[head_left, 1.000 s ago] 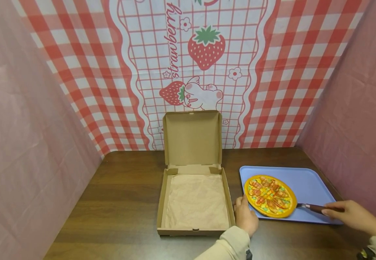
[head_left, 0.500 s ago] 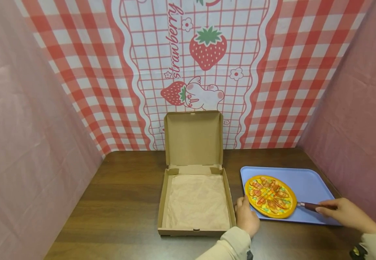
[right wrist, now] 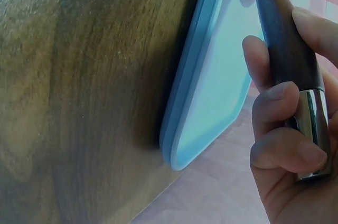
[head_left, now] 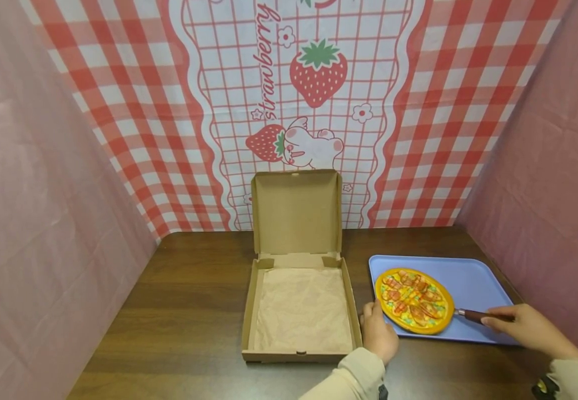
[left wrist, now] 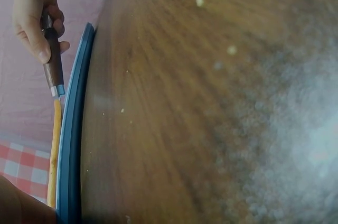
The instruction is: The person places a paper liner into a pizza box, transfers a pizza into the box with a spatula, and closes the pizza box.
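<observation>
In the head view my right hand (head_left: 531,328) grips the dark wooden handle of a pizza server (head_left: 474,315). The right wrist view shows fingers and thumb curled round that handle (right wrist: 290,39), which has a metal end cap. The server's blade is hidden under a round pizza (head_left: 414,301) with a yellow crust and colourful toppings. Beneath the pizza lies a blue tray (head_left: 474,278). My left hand (head_left: 380,335) holds the tray's front left edge, right beside the pizza's rim; its thumb is hidden. The left wrist view shows the pizza edge-on (left wrist: 54,155) along the tray rim.
Just left of my left hand stands a cardboard pizza box (head_left: 249,311) with its lid (head_left: 296,211) raised and brown paper (head_left: 304,308) inside. The brown wooden table (head_left: 184,311) meets a red checked strawberry cloth (head_left: 319,72) behind and pink drapes (head_left: 539,166) at the sides.
My right hand has moved left with the server, which has slid further in under the pizza. The pizza has shifted very slightly. My left hand stays at the tray's edge.
</observation>
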`<state>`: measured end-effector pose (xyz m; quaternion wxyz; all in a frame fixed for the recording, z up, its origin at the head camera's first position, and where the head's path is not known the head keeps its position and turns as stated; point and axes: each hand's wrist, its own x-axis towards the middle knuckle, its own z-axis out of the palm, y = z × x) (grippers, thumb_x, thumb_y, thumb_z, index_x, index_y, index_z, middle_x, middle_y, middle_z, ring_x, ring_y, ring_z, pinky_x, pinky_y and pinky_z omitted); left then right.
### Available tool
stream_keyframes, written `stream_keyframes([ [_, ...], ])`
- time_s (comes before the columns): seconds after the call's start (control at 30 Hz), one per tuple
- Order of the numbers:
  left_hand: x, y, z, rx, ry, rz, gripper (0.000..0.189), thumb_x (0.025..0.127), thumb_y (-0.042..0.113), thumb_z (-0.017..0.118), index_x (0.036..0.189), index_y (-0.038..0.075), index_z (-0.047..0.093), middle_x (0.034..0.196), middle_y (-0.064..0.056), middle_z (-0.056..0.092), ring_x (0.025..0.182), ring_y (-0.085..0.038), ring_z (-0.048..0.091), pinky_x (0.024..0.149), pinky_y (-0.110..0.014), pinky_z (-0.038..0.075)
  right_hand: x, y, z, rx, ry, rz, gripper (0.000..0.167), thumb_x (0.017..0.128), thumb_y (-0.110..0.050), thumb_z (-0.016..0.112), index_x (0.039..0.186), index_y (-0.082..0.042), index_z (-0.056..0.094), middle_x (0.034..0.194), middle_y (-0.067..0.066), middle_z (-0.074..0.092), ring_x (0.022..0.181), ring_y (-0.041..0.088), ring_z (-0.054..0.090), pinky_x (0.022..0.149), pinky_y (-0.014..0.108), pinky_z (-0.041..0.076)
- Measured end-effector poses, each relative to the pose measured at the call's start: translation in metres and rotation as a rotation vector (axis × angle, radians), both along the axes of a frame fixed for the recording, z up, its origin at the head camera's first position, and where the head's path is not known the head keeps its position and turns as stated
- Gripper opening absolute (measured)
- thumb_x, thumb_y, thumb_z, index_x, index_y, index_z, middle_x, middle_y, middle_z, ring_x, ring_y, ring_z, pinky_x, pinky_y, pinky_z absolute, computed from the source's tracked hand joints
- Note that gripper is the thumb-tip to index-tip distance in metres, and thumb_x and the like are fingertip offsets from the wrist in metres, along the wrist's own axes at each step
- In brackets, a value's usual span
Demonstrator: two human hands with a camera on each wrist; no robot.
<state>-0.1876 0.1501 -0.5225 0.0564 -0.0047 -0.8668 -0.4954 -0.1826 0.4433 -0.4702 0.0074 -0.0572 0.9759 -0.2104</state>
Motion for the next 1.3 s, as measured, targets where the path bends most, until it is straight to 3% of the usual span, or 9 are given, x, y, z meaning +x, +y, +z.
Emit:
stream_keyframes([
  [0.17,0.0009,-0.0007,0.0017,-0.002,-0.015,-0.002,0.053,0.084,-0.003,0.062,0.136,0.003,0.056,0.122,-0.004,0.054,0.112,-0.025,0.052,0.098,-0.032,0.046,0.0025,-0.0008,-0.0037,-0.02,0.035,0.0,0.031,0.089,-0.023,0.07,0.1,0.006,0.073,0.072,-0.004,0.065,0.062,-0.004,0.04,0.054,0.021,0.034],
  [0.33,0.0004,-0.0005,0.0023,-0.005,-0.022,-0.001,0.053,0.083,-0.003,0.062,0.135,0.003,0.056,0.121,-0.004,0.054,0.112,-0.025,0.052,0.099,-0.032,0.046,0.0024,-0.0038,-0.0048,-0.004,0.078,0.015,0.029,0.088,-0.023,0.072,0.097,0.004,0.075,0.077,0.001,0.07,0.067,-0.007,0.043,0.057,0.021,0.041],
  [0.57,-0.0009,0.0002,0.002,0.02,-0.048,0.001,0.053,0.083,-0.004,0.062,0.136,0.002,0.056,0.122,-0.003,0.054,0.113,-0.024,0.051,0.1,-0.032,0.046,0.0039,-0.0058,-0.009,-0.028,0.151,0.062,0.028,0.086,-0.02,0.074,0.094,0.006,0.074,0.071,-0.01,0.065,0.064,-0.008,0.042,0.054,0.021,0.04],
  [1.13,0.0022,-0.0011,0.0013,0.008,0.0,-0.007,0.053,0.083,-0.004,0.062,0.135,-0.001,0.054,0.12,-0.008,0.054,0.111,-0.027,0.051,0.098,-0.036,0.046,0.0067,-0.0024,-0.0068,-0.054,0.087,0.027,0.025,0.09,-0.017,0.069,0.098,0.006,0.073,0.07,-0.007,0.062,0.06,-0.005,0.04,0.051,0.02,0.035],
  [1.3,0.0024,-0.0005,0.0038,0.026,-0.019,-0.003,0.054,0.082,-0.004,0.062,0.135,0.0,0.054,0.12,-0.008,0.055,0.111,-0.027,0.052,0.099,-0.035,0.046,0.0083,-0.0024,-0.0054,-0.065,0.076,0.007,0.026,0.091,-0.017,0.068,0.1,0.008,0.072,0.07,-0.006,0.063,0.057,-0.004,0.039,0.049,0.021,0.034],
])
